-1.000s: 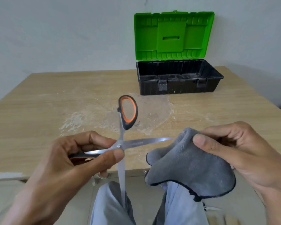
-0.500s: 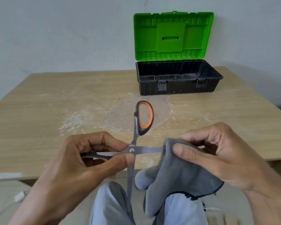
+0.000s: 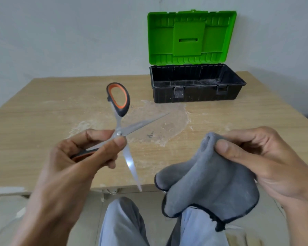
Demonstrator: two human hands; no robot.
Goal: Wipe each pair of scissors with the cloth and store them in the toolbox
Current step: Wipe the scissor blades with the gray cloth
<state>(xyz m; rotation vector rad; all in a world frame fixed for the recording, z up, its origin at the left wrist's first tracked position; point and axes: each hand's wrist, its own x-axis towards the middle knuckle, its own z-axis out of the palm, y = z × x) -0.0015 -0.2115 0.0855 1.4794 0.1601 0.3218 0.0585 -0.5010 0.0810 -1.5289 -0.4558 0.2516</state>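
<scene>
Table: we see a light wooden top (image 3: 34, 112), with a worn pale patch (image 3: 160, 125) just beyond the left grip.
Room: a plain pale wall (image 3: 60, 32) stands behind. The toolbox (image 3: 196, 94) is open, its green lid (image 3: 190, 34) upright, well beyond both grips.
Left hand (image 3: 75, 157): we find it clenched round one handle of the scissors (image 3: 130, 128), blades spread wide.
Right hand (image 3: 267, 160): it pinches the grey cloth (image 3: 208, 189), which hangs below that grip, apart from the blades.

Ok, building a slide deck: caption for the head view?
Left hand holds spread scissors, right hand grips grey cloth, toolbox open behind.
</scene>
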